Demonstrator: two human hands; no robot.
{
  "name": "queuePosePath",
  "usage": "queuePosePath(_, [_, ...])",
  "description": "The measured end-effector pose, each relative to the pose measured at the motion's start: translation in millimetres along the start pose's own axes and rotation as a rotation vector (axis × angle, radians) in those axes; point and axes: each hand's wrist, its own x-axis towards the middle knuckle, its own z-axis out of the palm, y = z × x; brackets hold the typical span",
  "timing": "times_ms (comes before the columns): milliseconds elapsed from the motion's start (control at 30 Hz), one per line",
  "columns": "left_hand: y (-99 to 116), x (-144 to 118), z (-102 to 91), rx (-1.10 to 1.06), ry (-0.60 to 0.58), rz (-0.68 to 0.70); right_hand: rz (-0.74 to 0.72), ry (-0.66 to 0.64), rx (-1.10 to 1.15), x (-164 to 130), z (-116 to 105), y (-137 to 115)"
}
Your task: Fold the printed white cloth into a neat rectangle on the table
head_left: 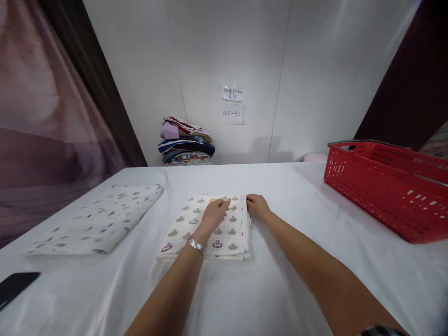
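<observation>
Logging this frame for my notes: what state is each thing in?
Patterned cloth: folded, flat on the table.
Left hand: resting on that cloth.
Right hand: pinching the cloth's far right corner.
Second cloth: folded, lying apart at left.
Red basket: upright, contents hidden.
Clothes pile: stacked by the wall.
Phone: screen dark.

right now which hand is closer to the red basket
Right. The right hand pinches the far right corner of the folded patterned cloth, on the side facing the red basket. The left hand lies flat on the cloth, farther from it.
</observation>
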Motion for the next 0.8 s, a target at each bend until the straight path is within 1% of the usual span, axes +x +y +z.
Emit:
queuePosePath(67, [-0.9, 15.6, -17.1, 0.303, 0.104, 0.058, -0.020, -0.005, 0.034, -1.7, 0.1, 4.4])
queuePosePath(133, [-5.9, 35.1, -30.3, 0.514, 0.147, 0.130, -0.032, -0.005, 0.056, -1.9, 0.3, 6.4])
queuePosePath(200, [-14.6, 54.0, -37.6, 0.684, 0.117, 0.132, -0.026, -0.006, 0.067, -0.8, 0.5, 6.4])
queuePosePath(300, [-29.8, 72.3, -39.1, 0.848, 0.022, 0.063, 0.014, -0.026, 0.071, 3.9, 0.7, 5.0])
queuePosePath(333, [-34.1, 75.0, -38.1, 0.877, -0.002, 0.057, 0.032, -0.038, 0.072, 6.6, 0.9, 4.7])
queuePosePath(400, [-40.6, 76.3, -35.9, 0.906, -0.011, 0.079, 0.069, -0.062, 0.081, 13.2, 1.5, 4.9])
queuePosePath(533, [-46.5, 72.8, -35.0, 0.881, 0.037, 0.126, 0.115, -0.080, 0.152, 21.9, 2.4, 8.1])
queuePosePath(633, [-50.5, 71.7, -36.1, 0.857, 0.041, 0.149, 0.123, -0.039, 0.247, 15.9, 0.7, 12.9])
queuePosePath(800, [-56.8, 73.1, -35.0, 0.851, 0.036, 0.192, 0.114, 0.060, 0.512, -1.6, -0.6, 23.2])
